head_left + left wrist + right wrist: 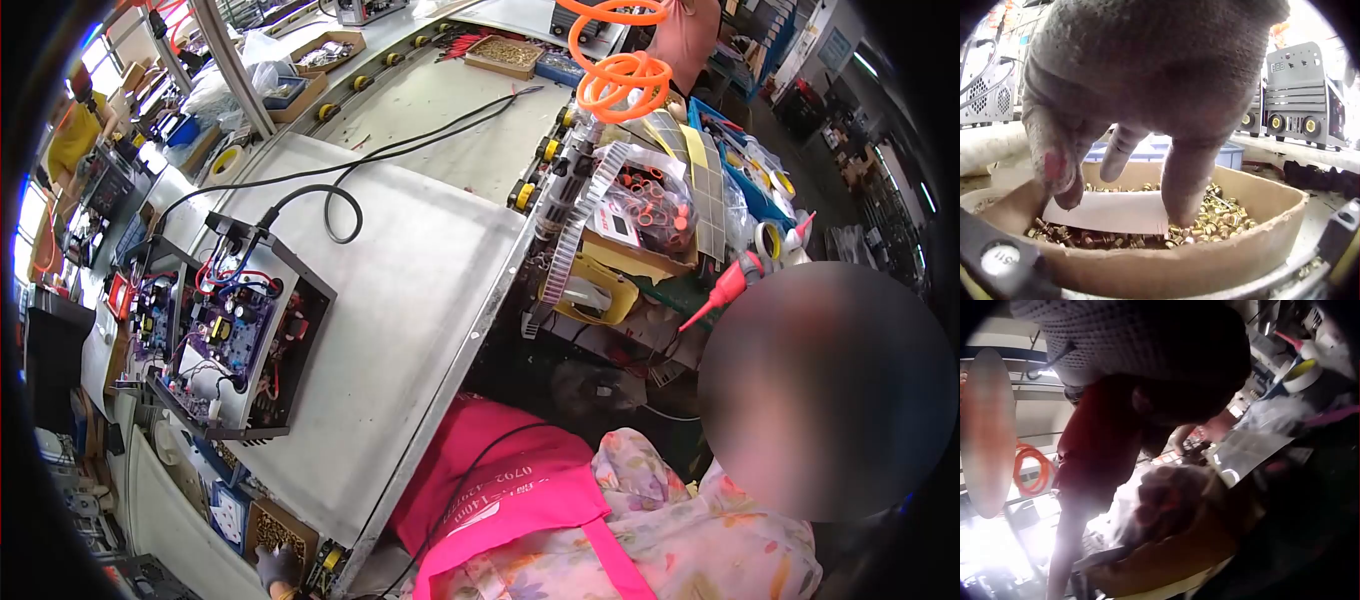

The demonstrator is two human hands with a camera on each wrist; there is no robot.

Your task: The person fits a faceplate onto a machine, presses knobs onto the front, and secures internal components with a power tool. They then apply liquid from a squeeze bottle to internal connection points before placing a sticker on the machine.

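My left hand (278,568), in a grey glove, reaches down into a cardboard box (1166,275) of brass-coloured screws (1225,219). Seen from the left wrist, its fingers and thumb point down and spread, fingertips at the screws and on both sides of a white card (1113,214) lying in the box. My right hand (1147,350), also gloved, grips a red tool (1094,444) with a long tapered end. In the head view that red tool (728,288) points down and left, while a blurred round patch covers the area below it.
An opened machine with circuit boards (235,330) stands on the metal-topped bench (400,330), black cables (345,215) trailing from it. An orange coiled hose (625,85) hangs above. Behind the red tool is a box with a plastic bag of red-and-black parts (655,205). Other people work farther off.
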